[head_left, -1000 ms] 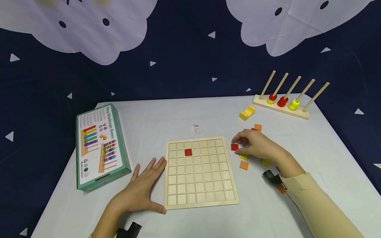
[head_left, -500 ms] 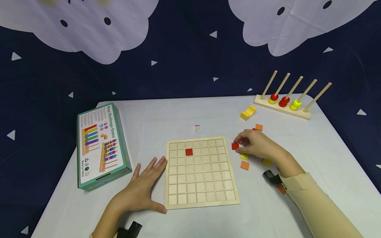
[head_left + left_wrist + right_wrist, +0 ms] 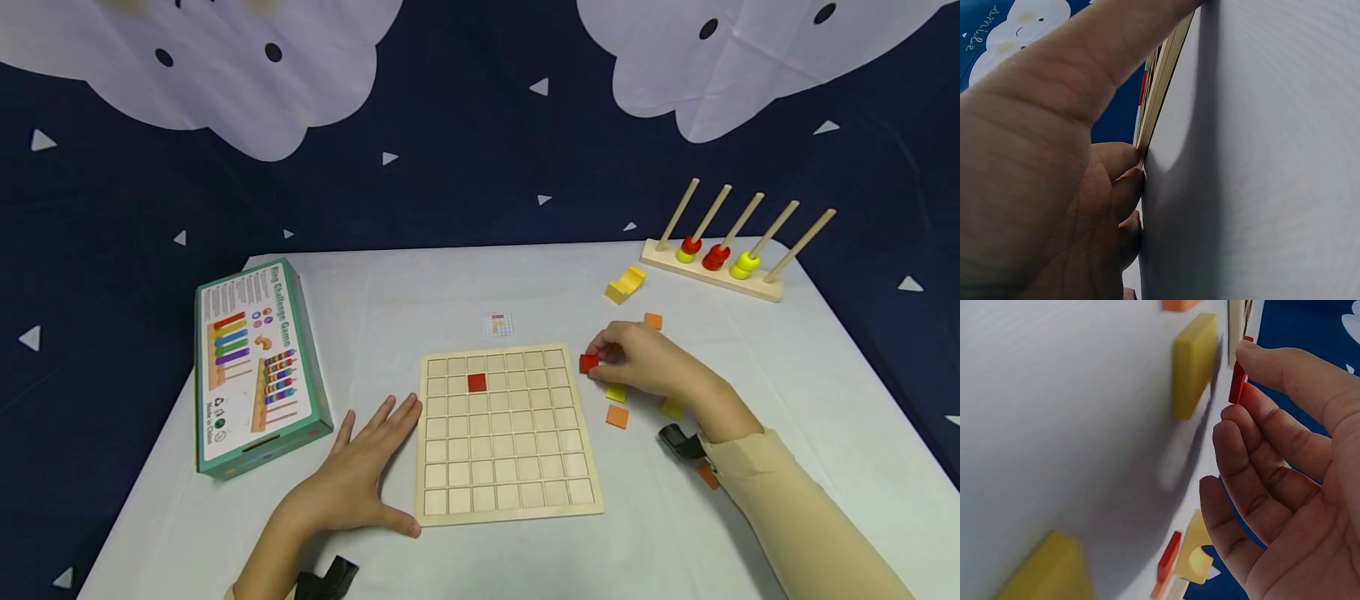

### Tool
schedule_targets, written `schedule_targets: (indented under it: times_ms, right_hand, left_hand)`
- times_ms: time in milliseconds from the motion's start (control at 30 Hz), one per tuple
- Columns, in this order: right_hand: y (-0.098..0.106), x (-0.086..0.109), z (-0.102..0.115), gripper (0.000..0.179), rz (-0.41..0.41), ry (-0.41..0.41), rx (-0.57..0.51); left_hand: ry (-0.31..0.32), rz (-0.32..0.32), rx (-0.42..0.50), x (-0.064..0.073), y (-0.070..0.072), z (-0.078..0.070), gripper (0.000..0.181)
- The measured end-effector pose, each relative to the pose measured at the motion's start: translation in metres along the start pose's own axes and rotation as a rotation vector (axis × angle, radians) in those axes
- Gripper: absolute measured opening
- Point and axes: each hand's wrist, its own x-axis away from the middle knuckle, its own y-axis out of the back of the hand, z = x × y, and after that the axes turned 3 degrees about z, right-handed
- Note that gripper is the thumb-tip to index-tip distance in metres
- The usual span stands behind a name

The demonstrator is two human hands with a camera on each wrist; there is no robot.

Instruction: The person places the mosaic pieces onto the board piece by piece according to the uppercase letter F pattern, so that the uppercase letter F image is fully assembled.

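Note:
Between thumb and index finger, my right hand (image 3: 648,360) pinches a red square tile (image 3: 588,363), just off the right edge of the wooden grid board (image 3: 498,433). The right wrist view shows that red tile (image 3: 1239,374) held by its edges. Spread flat, my left hand (image 3: 358,479) touches the board's left side with its fingertips and thumb. One red tile (image 3: 477,382) sits in a cell of the board's second row. Around my right hand lie a yellow tile (image 3: 617,393), an orange tile (image 3: 617,417) and another yellow tile (image 3: 672,408).
A small printed pattern card (image 3: 498,324) lies beyond the board. At the left is a green game box (image 3: 262,367). Back right stand a yellow curved block (image 3: 626,285) and a peg rack (image 3: 712,271) with red and yellow rings. One orange tile (image 3: 707,475) lies under my right wrist.
My right hand has picked the red tile up and shifted it slightly away from me and to the left. My left hand stays in place against the board.

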Motion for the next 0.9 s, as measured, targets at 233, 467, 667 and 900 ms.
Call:
schedule_targets:
  times_ms: [233,467,667,900]
  right_hand:
    - [0.002,-0.006,0.013,0.017,-0.012,0.077,0.013]
    - [-0.001,-0.016,0.028,0.019,-0.023,0.127,0.028]
    - [-0.005,-0.023,0.042,0.018,0.0,0.16,0.005]
    - [-0.014,-0.032,0.058,0.02,0.027,0.189,-0.015]
  left_hand:
    - [0.001,0.002,0.001,0.0,0.0,0.0,0.152]
    - [0.001,0.001,-0.002,0.0,0.0,0.0,0.152]
    - [0.001,0.0,-0.005,0.0,0.0,0.0,0.152]
    - [0.002,0.0,-0.006,0.0,0.0,0.0,0.151]
